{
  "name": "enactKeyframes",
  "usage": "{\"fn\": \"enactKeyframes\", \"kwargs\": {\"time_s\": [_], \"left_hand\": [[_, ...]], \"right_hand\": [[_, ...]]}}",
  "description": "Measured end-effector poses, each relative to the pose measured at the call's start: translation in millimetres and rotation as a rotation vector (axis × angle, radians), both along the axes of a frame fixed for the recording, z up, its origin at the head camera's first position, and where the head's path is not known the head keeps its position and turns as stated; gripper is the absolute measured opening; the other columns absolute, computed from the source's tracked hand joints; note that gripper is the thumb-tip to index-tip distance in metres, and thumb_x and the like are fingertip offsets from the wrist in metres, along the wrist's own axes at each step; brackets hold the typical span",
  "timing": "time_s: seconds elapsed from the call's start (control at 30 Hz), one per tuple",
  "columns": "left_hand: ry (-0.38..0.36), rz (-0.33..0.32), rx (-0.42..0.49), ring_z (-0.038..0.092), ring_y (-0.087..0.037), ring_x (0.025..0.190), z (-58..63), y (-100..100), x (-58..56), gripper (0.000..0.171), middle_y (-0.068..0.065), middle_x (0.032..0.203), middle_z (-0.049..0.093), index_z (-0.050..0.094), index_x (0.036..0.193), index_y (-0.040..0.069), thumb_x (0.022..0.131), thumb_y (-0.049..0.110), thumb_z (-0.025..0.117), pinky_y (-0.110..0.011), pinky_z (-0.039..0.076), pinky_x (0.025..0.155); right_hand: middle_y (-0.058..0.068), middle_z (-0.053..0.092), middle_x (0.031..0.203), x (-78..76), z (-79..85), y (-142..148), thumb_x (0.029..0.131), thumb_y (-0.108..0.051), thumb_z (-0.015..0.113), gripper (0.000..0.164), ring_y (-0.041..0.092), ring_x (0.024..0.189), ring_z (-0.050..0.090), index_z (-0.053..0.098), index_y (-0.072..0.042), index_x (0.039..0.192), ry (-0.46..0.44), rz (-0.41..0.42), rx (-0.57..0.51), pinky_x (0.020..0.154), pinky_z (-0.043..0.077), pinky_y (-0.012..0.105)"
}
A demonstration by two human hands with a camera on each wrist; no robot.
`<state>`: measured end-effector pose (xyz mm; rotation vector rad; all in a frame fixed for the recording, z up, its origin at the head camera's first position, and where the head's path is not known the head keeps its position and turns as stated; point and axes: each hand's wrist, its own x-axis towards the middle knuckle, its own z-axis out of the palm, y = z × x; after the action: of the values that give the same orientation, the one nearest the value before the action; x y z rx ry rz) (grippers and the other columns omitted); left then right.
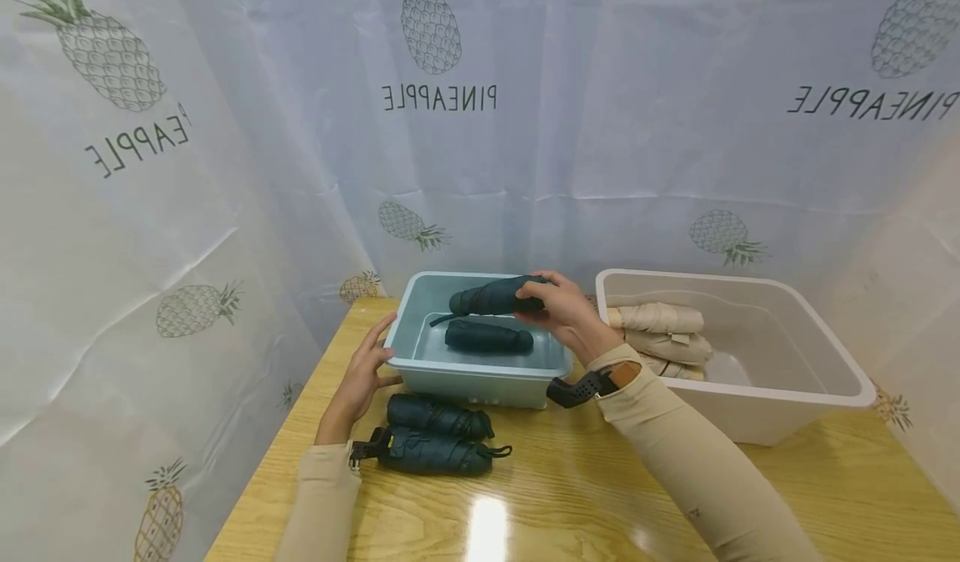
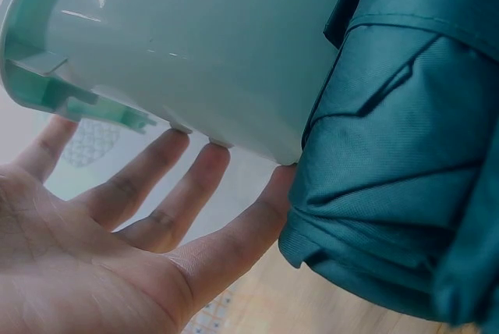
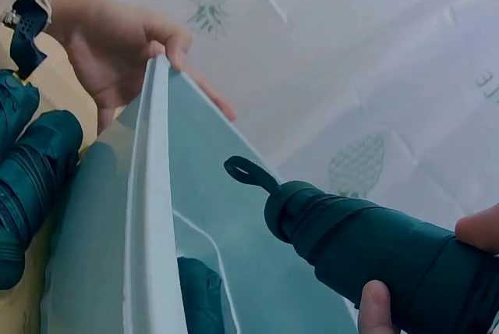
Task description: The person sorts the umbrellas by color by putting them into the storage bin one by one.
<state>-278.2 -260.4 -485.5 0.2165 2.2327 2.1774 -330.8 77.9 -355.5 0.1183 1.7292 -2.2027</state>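
My right hand (image 1: 564, 308) grips a dark green folded umbrella (image 1: 491, 297), its thumb and fingers around one end. In the right wrist view the wrist loop of this umbrella (image 3: 374, 244) points away from the hand. Under it, a second dark green folded umbrella (image 1: 487, 337) lies on the floor of the light blue bin (image 1: 480, 369). My left hand (image 1: 363, 370) rests against the bin's left end with spread, fairly straight fingers (image 2: 144, 166); some fingertips reach the rim. Just in front of the bin, two more dark green folded umbrellas (image 1: 435, 452) lie side by side on the table.
To the right stands a larger off-white bin (image 1: 750, 391) with several beige folded umbrellas (image 1: 663, 318) stacked at its left end. Both bins are on a wooden table (image 1: 570, 504). A pineapple-print curtain (image 1: 600, 153) hangs behind and along the sides.
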Motion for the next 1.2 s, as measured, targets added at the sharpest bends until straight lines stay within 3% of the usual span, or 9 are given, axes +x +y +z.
{"fn": "enactKeyframes", "kwargs": {"time_s": [0.23,0.5,0.77,0.87,1.07,1.2], "left_hand": [[-0.002,0.005,-0.003,0.036,-0.049,0.143,0.3,1,-0.5,0.064,-0.019,0.165,0.022,0.027,0.162,0.029,0.101,0.017,0.041,-0.075,0.044,0.098],[-0.006,0.006,-0.005,0.035,-0.049,0.144,1.3,1,-0.1,0.064,-0.018,0.166,0.020,0.028,0.162,0.030,0.101,0.017,0.040,-0.076,0.043,0.098],[-0.007,0.006,-0.013,0.033,-0.050,0.145,1.0,2,0.1,0.064,-0.017,0.166,0.019,0.028,0.162,0.030,0.101,0.018,0.040,-0.077,0.041,0.099],[-0.010,0.006,-0.014,0.033,-0.050,0.146,1.1,2,0.9,0.064,-0.018,0.166,0.019,0.027,0.162,0.030,0.101,0.018,0.040,-0.078,0.040,0.099],[-0.006,0.001,-0.012,0.033,-0.050,0.146,1.2,2,1.8,0.063,-0.018,0.167,0.020,0.027,0.162,0.030,0.102,0.018,0.040,-0.078,0.040,0.100],[-0.003,-0.004,-0.011,0.034,-0.050,0.145,1.4,1,1.7,0.063,-0.019,0.166,0.022,0.026,0.163,0.030,0.102,0.018,0.040,-0.077,0.040,0.100]], "right_hand": [[0.017,0.040,0.151,-22.3,-16.4,-13,0.091,-0.003,0.067,0.056,0.036,0.119,0.055,0.051,-0.011,0.144,-0.043,-0.095,0.047,0.098,0.056,0.044],[0.018,0.038,0.155,-37.3,-27.9,-23,0.093,-0.003,0.065,0.071,0.035,0.133,0.049,0.036,-0.010,0.157,-0.091,-0.084,0.020,0.102,0.055,0.044],[0.015,0.039,0.147,-46.6,-38.1,-26,0.094,-0.002,0.066,0.060,0.029,0.126,0.046,0.044,-0.003,0.150,-0.112,-0.076,0.019,0.103,0.055,0.044],[0.015,0.035,0.153,-47.4,-40.8,-26,0.094,-0.001,0.065,0.056,0.031,0.133,0.044,0.046,-0.001,0.148,-0.119,-0.070,0.022,0.103,0.054,0.045],[0.008,0.014,0.170,-49.2,-45.3,-24,0.095,0.003,0.063,0.076,0.030,0.150,0.031,0.028,-0.007,0.161,-0.167,-0.082,-0.005,0.105,0.053,0.046],[0.011,0.015,0.168,-51.6,-46.8,-21,0.095,0.003,0.061,0.069,0.032,0.152,0.026,0.033,-0.003,0.158,-0.193,-0.090,-0.036,0.107,0.052,0.045]]}}
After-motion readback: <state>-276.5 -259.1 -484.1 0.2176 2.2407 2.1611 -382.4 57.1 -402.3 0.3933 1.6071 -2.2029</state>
